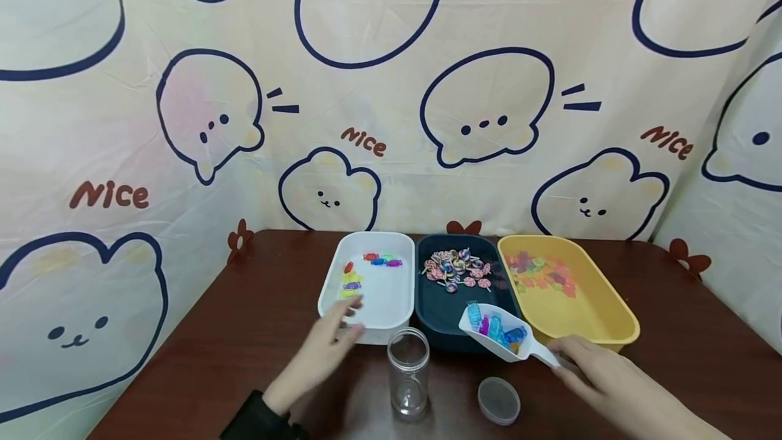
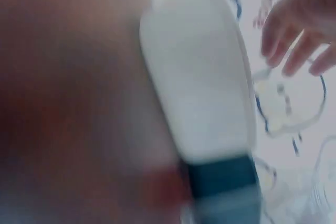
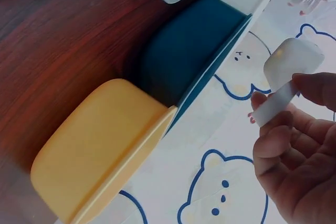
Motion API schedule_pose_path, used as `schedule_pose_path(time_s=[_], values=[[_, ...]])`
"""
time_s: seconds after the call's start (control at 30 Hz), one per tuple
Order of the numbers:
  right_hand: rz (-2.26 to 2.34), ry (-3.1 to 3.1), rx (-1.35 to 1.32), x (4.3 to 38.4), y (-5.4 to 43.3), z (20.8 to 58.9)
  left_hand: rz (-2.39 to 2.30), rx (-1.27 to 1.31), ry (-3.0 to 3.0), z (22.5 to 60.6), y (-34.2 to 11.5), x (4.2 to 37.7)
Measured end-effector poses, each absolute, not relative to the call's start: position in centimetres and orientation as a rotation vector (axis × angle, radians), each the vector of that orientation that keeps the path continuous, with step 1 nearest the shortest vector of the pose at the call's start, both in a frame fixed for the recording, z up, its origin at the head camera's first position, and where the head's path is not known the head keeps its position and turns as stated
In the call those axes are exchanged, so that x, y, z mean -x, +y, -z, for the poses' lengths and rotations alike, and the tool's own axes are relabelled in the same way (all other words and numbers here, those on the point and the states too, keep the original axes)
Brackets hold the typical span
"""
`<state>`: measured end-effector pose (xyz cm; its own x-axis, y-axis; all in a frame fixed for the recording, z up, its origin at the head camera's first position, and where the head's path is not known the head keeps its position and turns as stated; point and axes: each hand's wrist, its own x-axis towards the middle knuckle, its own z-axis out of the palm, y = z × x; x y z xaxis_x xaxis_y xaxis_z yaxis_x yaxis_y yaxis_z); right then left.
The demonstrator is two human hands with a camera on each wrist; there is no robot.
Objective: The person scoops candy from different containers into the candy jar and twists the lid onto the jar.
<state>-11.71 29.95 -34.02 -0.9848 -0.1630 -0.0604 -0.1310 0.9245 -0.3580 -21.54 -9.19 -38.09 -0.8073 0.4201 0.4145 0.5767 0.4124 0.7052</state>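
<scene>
My right hand (image 1: 601, 373) grips the handle of a white scoop (image 1: 544, 353), thumb and fingers curled round it. Several blue wrapped candies (image 1: 496, 326), with a purple and an orange one, lie in the scoop, which hangs over the front of the dark blue tray (image 1: 436, 328). In the right wrist view the scoop (image 3: 294, 61) shows its underside. My left hand (image 1: 320, 352) holds nothing; its fingers are loosely spread near the front left corner of the white tray (image 1: 387, 307). Between the hands a clear plastic jar (image 1: 408, 379) stands upright and uncapped.
A clear round lid (image 1: 499, 400) lies on the brown table (image 1: 256, 304) right of the jar. Colourful wrapped candies (image 1: 351, 284) lie in the white tray and swirled lollipops (image 1: 455, 267) in the dark blue one. The yellow tray (image 1: 601, 311) holds pastel gummy-like pieces (image 1: 540, 273).
</scene>
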Motion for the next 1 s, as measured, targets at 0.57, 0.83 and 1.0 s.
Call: schedule_pose_path(time_s=[0.57, 0.83, 1.0], values=[[0.535, 2.973, 0.541, 11.6, 28.1, 33.4, 1.787, 1.091, -2.669, 39.1, -4.2, 18.5], [0.145, 3.338, 0.543, 10.7, 28.1, 32.0, 1.758, 1.09, -2.738, 38.8, -2.3, 18.7], [-0.061, 3.456, 0.477, 10.7, 28.1, 31.0, 1.62, 1.186, -2.72, 41.2, -0.8, 20.5]])
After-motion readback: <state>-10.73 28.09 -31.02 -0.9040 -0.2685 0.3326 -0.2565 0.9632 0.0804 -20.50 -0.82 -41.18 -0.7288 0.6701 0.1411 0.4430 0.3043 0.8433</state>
